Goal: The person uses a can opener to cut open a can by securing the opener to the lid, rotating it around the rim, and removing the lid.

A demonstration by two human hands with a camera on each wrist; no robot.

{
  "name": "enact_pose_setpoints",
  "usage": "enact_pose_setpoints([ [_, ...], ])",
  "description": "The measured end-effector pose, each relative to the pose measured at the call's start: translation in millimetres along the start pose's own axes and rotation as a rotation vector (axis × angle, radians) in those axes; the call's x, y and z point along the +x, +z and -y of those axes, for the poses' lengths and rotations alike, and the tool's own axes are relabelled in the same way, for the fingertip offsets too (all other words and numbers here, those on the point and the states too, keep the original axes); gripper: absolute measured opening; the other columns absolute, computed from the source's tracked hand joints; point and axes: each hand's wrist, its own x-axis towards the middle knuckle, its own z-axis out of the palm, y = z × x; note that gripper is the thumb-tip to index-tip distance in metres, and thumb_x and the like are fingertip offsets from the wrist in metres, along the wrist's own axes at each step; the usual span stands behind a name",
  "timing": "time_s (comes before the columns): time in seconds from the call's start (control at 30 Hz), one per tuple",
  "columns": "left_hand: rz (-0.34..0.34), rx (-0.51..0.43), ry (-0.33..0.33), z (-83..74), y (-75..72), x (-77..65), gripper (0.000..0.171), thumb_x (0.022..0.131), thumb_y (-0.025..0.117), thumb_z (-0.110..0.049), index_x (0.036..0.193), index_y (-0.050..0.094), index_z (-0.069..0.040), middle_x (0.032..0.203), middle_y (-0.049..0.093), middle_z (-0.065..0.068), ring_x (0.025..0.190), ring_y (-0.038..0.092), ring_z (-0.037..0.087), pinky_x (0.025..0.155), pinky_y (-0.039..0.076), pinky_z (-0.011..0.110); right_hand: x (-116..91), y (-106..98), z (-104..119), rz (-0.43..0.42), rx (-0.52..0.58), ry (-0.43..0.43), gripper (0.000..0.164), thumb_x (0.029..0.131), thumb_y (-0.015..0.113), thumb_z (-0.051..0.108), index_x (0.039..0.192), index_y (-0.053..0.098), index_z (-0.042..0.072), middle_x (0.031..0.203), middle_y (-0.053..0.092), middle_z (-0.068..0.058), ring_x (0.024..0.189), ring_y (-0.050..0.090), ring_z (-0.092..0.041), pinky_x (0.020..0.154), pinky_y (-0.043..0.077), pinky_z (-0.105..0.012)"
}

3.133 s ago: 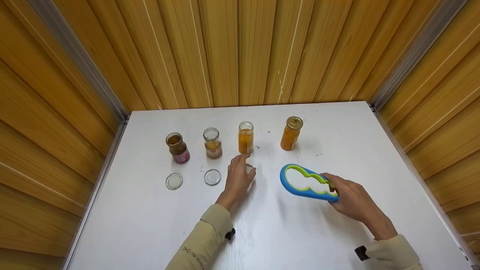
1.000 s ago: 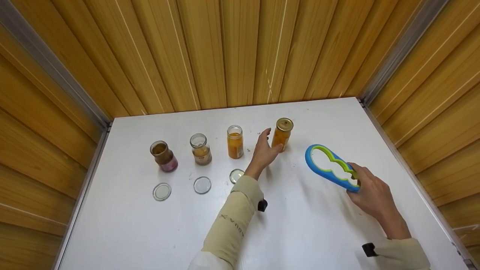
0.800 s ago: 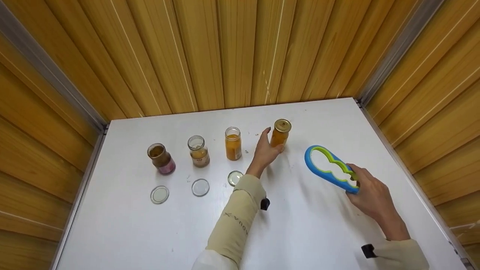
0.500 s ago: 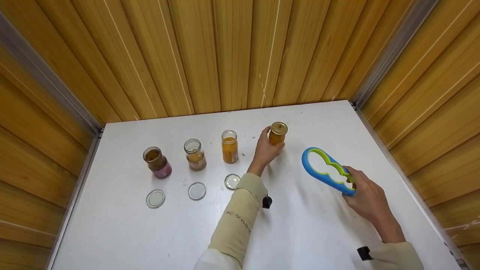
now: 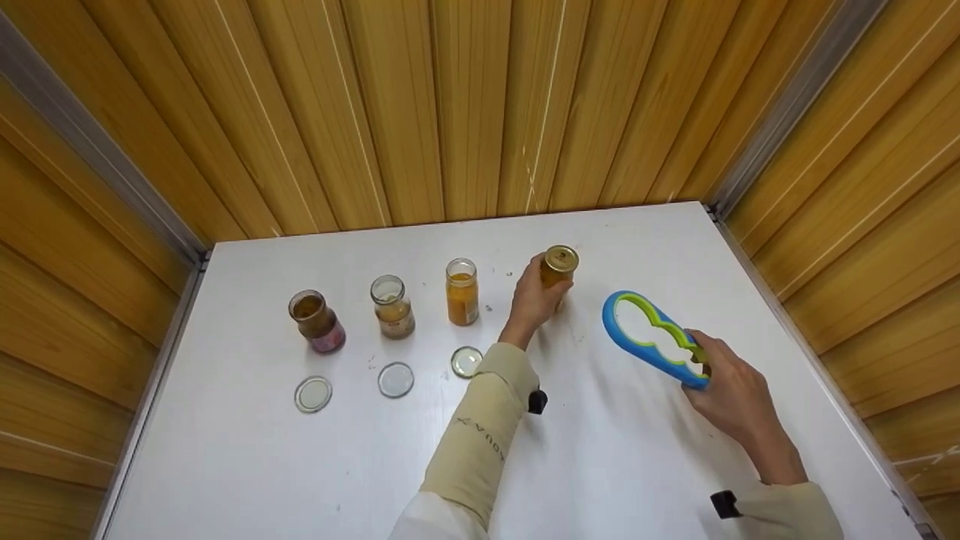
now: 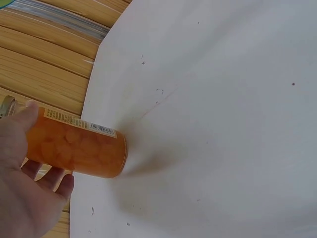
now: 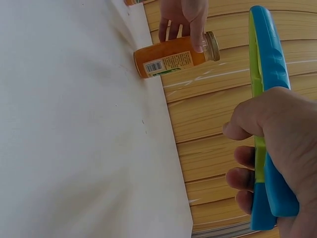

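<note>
My left hand holds the capped glass jar of orange fruit chunks round its upper body, thumb on the near side. Its gold lid is on. In the left wrist view the label and barcode of this jar show; its base is on or just above the table, I cannot tell which. To the right, my right hand grips one end of a jar opener, blue outside with a scalloped green inner edge. The opener is held above the table, apart from the jar.
Left of the capped jar stand three lidless jars: one of orange contents, a part-filled clear one and a dark one with a pink label. Three loose lids lie before them on the white table. Wood-patterned walls enclose it.
My left hand has gone from the lid by the orange lidless jar rightward to the capped jar and closed round it. The right hand has shifted slightly right, still gripping the opener.
</note>
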Motion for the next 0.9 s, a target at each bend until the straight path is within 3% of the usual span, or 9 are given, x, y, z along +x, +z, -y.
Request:
enact_pose_setpoints([
  [0.23, 0.088, -0.054, -0.005, 4.3, -14.2, -10.4, 0.069, 0.096, 0.077, -0.022, 0.156, 0.042, -0.018, 0.152, 0.051, 0.001, 0.139, 0.047, 0.019, 0.118, 0.037, 0.042, 2.9, 2.1, 3.3, 0.003, 0.014, 0.003, 0.075, 0.068, 0.084, -0.009, 0.138, 0.054, -0.004, 0.109, 0.065, -0.022, 0.077, 0.061, -0.028, 0.064, 0.053, -0.047],
  [0.5, 0.202, -0.008, -0.004, 9.5, -34.5, -27.9, 0.071, 0.096, 0.076, -0.028, 0.157, 0.041, -0.021, 0.150, 0.052, 0.001, 0.136, 0.049, 0.020, 0.115, 0.041, 0.043, 6.7, 6.1, 12.7, 0.023, 0.041, 0.007, 0.076, 0.071, 0.084, -0.008, 0.140, 0.053, -0.005, 0.117, 0.065, -0.024, 0.080, 0.063, -0.031, 0.067, 0.056, -0.048],
  [0.63, 0.265, 0.028, 0.021, 11.5, -40.8, -38.0, 0.071, 0.096, 0.076, -0.028, 0.157, 0.041, -0.022, 0.150, 0.052, 0.000, 0.135, 0.050, 0.019, 0.114, 0.043, 0.042, 8.6, 7.8, 17.2, 0.018, 0.046, -0.009, 0.076, 0.070, 0.084, -0.009, 0.139, 0.053, -0.004, 0.115, 0.066, -0.023, 0.081, 0.063, -0.030, 0.068, 0.055, -0.049],
  [0.9, 0.389, 0.063, 0.091, 19.4, -55.1, -66.3, 0.068, 0.094, 0.079, -0.024, 0.154, 0.045, -0.025, 0.145, 0.056, -0.006, 0.132, 0.052, 0.015, 0.112, 0.044, 0.040, 12.1, 12.5, 29.9, 0.025, 0.051, -0.046, 0.076, 0.067, 0.083, -0.010, 0.138, 0.056, -0.002, 0.107, 0.067, -0.016, 0.075, 0.057, -0.023, 0.062, 0.048, -0.039],
])
